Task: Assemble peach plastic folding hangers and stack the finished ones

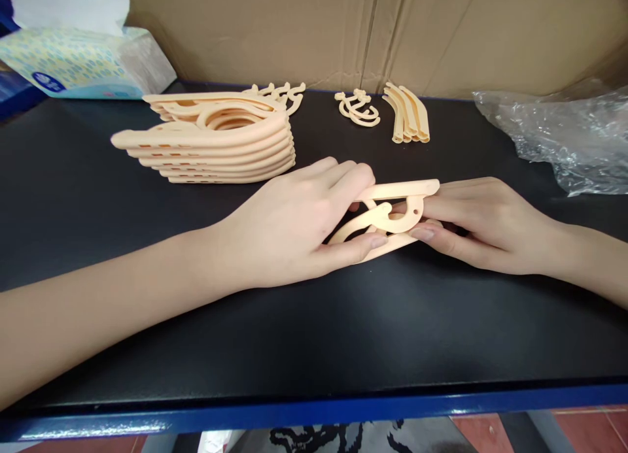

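Observation:
Between my hands is a cream plastic folding hanger (398, 193), folded up, held just over the black table top. My left hand (314, 211) wraps round its left end, thumb along the near arm. At the other end, my right hand (475, 224) pinches it with thumb and fingers close to a small round hole. Part of the hanger is hidden under the left fingers. Behind my left hand stands a stack of folded hangers (216, 139) of the same colour.
Loose hanger hooks (360, 110) and a few curved hanger arms (407, 113) lie at the back, with more hooks (294, 100) behind the stack. A tissue pack (83, 61) sits back left, crumpled clear plastic (564, 139) back right. Cardboard (294, 34) rises behind; a blue edge (314, 410) borders the front.

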`<action>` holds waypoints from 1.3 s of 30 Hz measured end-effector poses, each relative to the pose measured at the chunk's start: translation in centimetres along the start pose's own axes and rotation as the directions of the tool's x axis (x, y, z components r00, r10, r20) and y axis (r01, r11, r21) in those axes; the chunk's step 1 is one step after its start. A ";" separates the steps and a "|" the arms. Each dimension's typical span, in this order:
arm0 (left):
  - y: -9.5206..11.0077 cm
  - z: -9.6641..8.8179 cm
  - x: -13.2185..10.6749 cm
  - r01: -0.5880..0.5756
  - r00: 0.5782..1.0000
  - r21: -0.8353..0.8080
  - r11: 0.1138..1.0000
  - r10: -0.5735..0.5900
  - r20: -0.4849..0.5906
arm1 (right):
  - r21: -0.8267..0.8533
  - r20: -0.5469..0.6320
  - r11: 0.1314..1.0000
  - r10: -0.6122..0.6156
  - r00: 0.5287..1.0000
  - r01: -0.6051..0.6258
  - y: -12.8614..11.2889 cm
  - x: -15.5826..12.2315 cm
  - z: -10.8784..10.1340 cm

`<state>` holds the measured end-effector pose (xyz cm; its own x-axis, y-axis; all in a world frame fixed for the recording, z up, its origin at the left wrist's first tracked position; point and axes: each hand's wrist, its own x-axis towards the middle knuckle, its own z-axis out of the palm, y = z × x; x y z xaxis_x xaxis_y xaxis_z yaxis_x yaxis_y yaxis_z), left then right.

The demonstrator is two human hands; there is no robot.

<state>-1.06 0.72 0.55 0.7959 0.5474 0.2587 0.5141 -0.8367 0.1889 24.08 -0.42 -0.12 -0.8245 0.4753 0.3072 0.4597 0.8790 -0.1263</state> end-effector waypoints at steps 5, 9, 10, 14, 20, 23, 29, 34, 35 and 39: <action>0.0 0.0 0.0 -0.004 1.000 0.007 1.000 0.004 -0.011 | 0.007 -0.004 1.000 0.007 1.000 -0.007 0.0 0.0 0.0; 0.0 0.0 0.0 -0.005 1.000 0.007 1.000 0.005 -0.017 | 0.007 -0.005 1.000 0.007 1.000 -0.007 -0.1 0.1 0.0; 0.0 -0.1 0.0 -0.007 1.000 0.008 1.000 0.007 -0.019 | 0.003 -0.005 1.000 0.005 1.000 -0.005 -0.1 0.1 0.0; 0.1 -0.1 -0.1 -0.019 1.000 0.008 1.000 0.019 -0.020 | 0.003 -0.009 1.000 0.001 1.000 -0.001 -0.1 0.1 0.0; 0.0 -0.1 -0.1 -0.005 1.000 0.013 1.000 0.005 -0.011 | 0.000 -0.003 1.000 0.011 1.000 -0.011 -0.1 0.1 0.0; 0.0 0.0 0.0 0.000 1.000 0.017 1.000 0.000 -0.009 | 0.004 0.002 1.000 0.007 1.000 -0.007 0.0 0.0 0.0; 0.1 0.1 0.1 0.006 1.000 0.013 1.000 -0.006 -0.007 | 0.010 0.003 1.000 0.013 1.000 -0.013 0.0 -0.4 0.2; 0.0 0.3 0.0 -0.006 1.000 -0.002 1.000 0.006 -0.028 | 0.007 0.016 1.000 0.013 1.000 -0.014 0.1 -0.7 0.2; 0.0 0.3 -0.1 -0.006 1.000 -0.004 1.000 0.006 -0.030 | 0.003 0.022 1.000 0.015 1.000 -0.015 0.1 -0.7 0.2; 0.1 0.3 -0.1 -0.002 1.000 0.000 1.000 0.002 -0.030 | 0.006 0.022 1.000 0.018 1.000 -0.018 0.2 -0.7 0.2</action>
<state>-1.03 0.57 0.28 0.7869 0.5462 0.2871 0.5127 -0.8377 0.1884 24.66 -0.57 -0.57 -0.8232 0.4913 0.2844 0.4721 0.8707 -0.1376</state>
